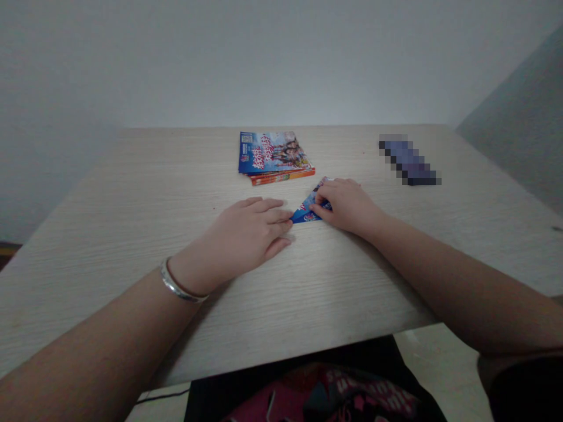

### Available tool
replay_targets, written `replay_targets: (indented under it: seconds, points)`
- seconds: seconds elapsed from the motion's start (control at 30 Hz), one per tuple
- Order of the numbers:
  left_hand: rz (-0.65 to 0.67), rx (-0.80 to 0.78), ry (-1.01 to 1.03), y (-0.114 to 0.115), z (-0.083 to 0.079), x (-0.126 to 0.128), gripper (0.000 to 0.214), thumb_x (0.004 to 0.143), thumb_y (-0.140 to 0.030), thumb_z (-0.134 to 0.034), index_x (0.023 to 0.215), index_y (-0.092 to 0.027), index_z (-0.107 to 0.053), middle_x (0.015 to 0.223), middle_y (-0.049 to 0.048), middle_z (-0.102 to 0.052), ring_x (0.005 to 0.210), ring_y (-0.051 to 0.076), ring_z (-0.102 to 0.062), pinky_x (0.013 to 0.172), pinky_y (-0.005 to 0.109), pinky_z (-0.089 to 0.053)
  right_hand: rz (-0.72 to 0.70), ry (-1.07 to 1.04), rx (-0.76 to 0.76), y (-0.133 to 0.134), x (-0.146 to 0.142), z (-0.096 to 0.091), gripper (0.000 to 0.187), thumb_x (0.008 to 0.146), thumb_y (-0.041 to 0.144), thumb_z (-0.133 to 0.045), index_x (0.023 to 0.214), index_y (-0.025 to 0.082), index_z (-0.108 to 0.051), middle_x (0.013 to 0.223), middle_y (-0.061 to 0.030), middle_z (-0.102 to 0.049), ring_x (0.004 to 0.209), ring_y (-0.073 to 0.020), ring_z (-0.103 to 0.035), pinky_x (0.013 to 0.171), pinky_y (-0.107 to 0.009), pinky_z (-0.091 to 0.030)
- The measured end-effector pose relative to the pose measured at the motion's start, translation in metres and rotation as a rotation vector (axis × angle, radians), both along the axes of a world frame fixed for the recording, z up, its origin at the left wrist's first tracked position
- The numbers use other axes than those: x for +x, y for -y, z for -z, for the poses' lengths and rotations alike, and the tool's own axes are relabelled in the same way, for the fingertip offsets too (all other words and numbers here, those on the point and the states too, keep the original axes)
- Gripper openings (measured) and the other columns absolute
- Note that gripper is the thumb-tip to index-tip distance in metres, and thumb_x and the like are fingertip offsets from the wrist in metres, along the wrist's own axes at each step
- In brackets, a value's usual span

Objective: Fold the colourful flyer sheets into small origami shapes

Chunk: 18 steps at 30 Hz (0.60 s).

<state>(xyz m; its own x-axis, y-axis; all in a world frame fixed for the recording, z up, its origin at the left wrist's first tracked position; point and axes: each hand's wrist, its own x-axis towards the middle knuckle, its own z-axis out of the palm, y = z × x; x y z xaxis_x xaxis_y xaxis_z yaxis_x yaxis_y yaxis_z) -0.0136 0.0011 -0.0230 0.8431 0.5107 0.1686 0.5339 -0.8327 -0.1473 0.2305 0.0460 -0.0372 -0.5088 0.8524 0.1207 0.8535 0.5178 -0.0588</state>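
Note:
A small folded piece of blue printed paper (308,209) lies on the pale wooden table (132,193) between my hands. My left hand (246,234) rests flat on the table, fingers stretched out together, and its fingertips touch the paper's left corner. A silver bangle circles that wrist. My right hand (345,205) lies on the paper's right part with its fingers curled, pressing down on the fold. Most of the paper is hidden under that hand.
A thin stack of colourful printed sheets (272,157) lies farther back near the table's middle. A dark blurred-out object (409,161) sits at the back right. The table's near edge runs just in front of my lap. A plain wall stands behind.

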Motion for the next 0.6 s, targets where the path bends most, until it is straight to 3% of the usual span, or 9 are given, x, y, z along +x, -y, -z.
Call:
replay_targets:
  seconds: [0.23, 0.4, 0.6]
  points:
    - [-0.046, -0.117, 0.069, -0.002, -0.006, -0.007, 0.046, 0.106, -0.037, -0.034, 0.116, -0.017, -0.074, 0.123, 0.0063, -0.074, 0.120, 0.024, -0.065, 0.111, 0.042, -0.045, 0.021, -0.016, 0.001, 0.001, 0.003, 0.002, 0.025, 0.094, 0.040, -0.059, 0.083, 0.020, -0.069, 0.098, -0.0090, -0.072, 0.094, -0.0252, -0.063, 0.081, -0.037, -0.039]
    - [-0.084, -0.200, 0.228, -0.009, 0.002, -0.012, 0.039, 0.104, -0.035, -0.041, 0.118, -0.015, -0.072, 0.122, 0.0085, -0.073, 0.110, 0.022, -0.068, 0.101, 0.038, -0.053, 0.016, -0.021, 0.007, 0.003, 0.002, 0.002, 0.023, 0.092, 0.039, -0.060, 0.083, 0.020, -0.068, 0.097, -0.0093, -0.073, 0.095, -0.0266, -0.064, 0.081, -0.038, -0.039]
    - [0.050, -0.139, 0.170, -0.011, 0.013, -0.005, 0.038, 0.104, -0.033, -0.043, 0.130, -0.016, -0.065, 0.131, 0.0094, -0.069, 0.126, 0.024, -0.060, 0.112, 0.042, -0.044, 0.014, -0.013, 0.028, 0.004, 0.000, 0.001, 0.021, 0.092, 0.038, -0.060, 0.084, 0.019, -0.067, 0.096, -0.0095, -0.072, 0.094, -0.0261, -0.064, 0.080, -0.037, -0.040]
